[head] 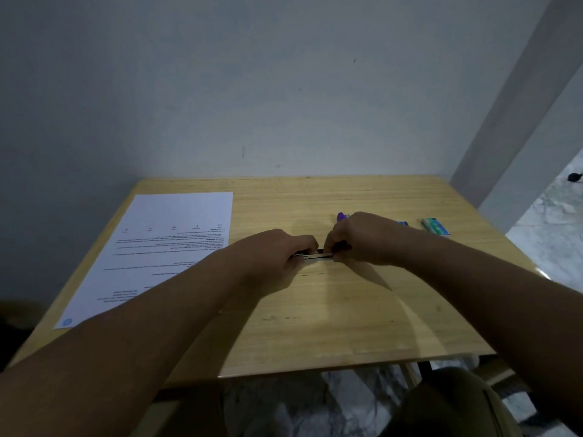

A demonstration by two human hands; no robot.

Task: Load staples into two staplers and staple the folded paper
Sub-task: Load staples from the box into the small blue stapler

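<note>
Both hands meet over the middle of the wooden table (pixel 331 310). My left hand (pixel 277 257) grips one end of a metal stapler (pixel 317 256); only a thin silver strip of it shows between the hands. My right hand (pixel 359 239) pinches its other end, fingers closed. A purple stapler (pixel 341 216) lies just behind my right hand, mostly hidden. A printed sheet of paper (pixel 164 247) lies flat on the left of the table, partly under my left forearm. A green staple box (pixel 437 226) sits at the right, and a blue box (pixel 403 223) peeks out beside my right wrist.
The table stands against a pale wall (pixel 252 89). Its right edge borders a marble floor (pixel 555 234). The near edge ends above my lap, with a table leg (pixel 413 373) below.
</note>
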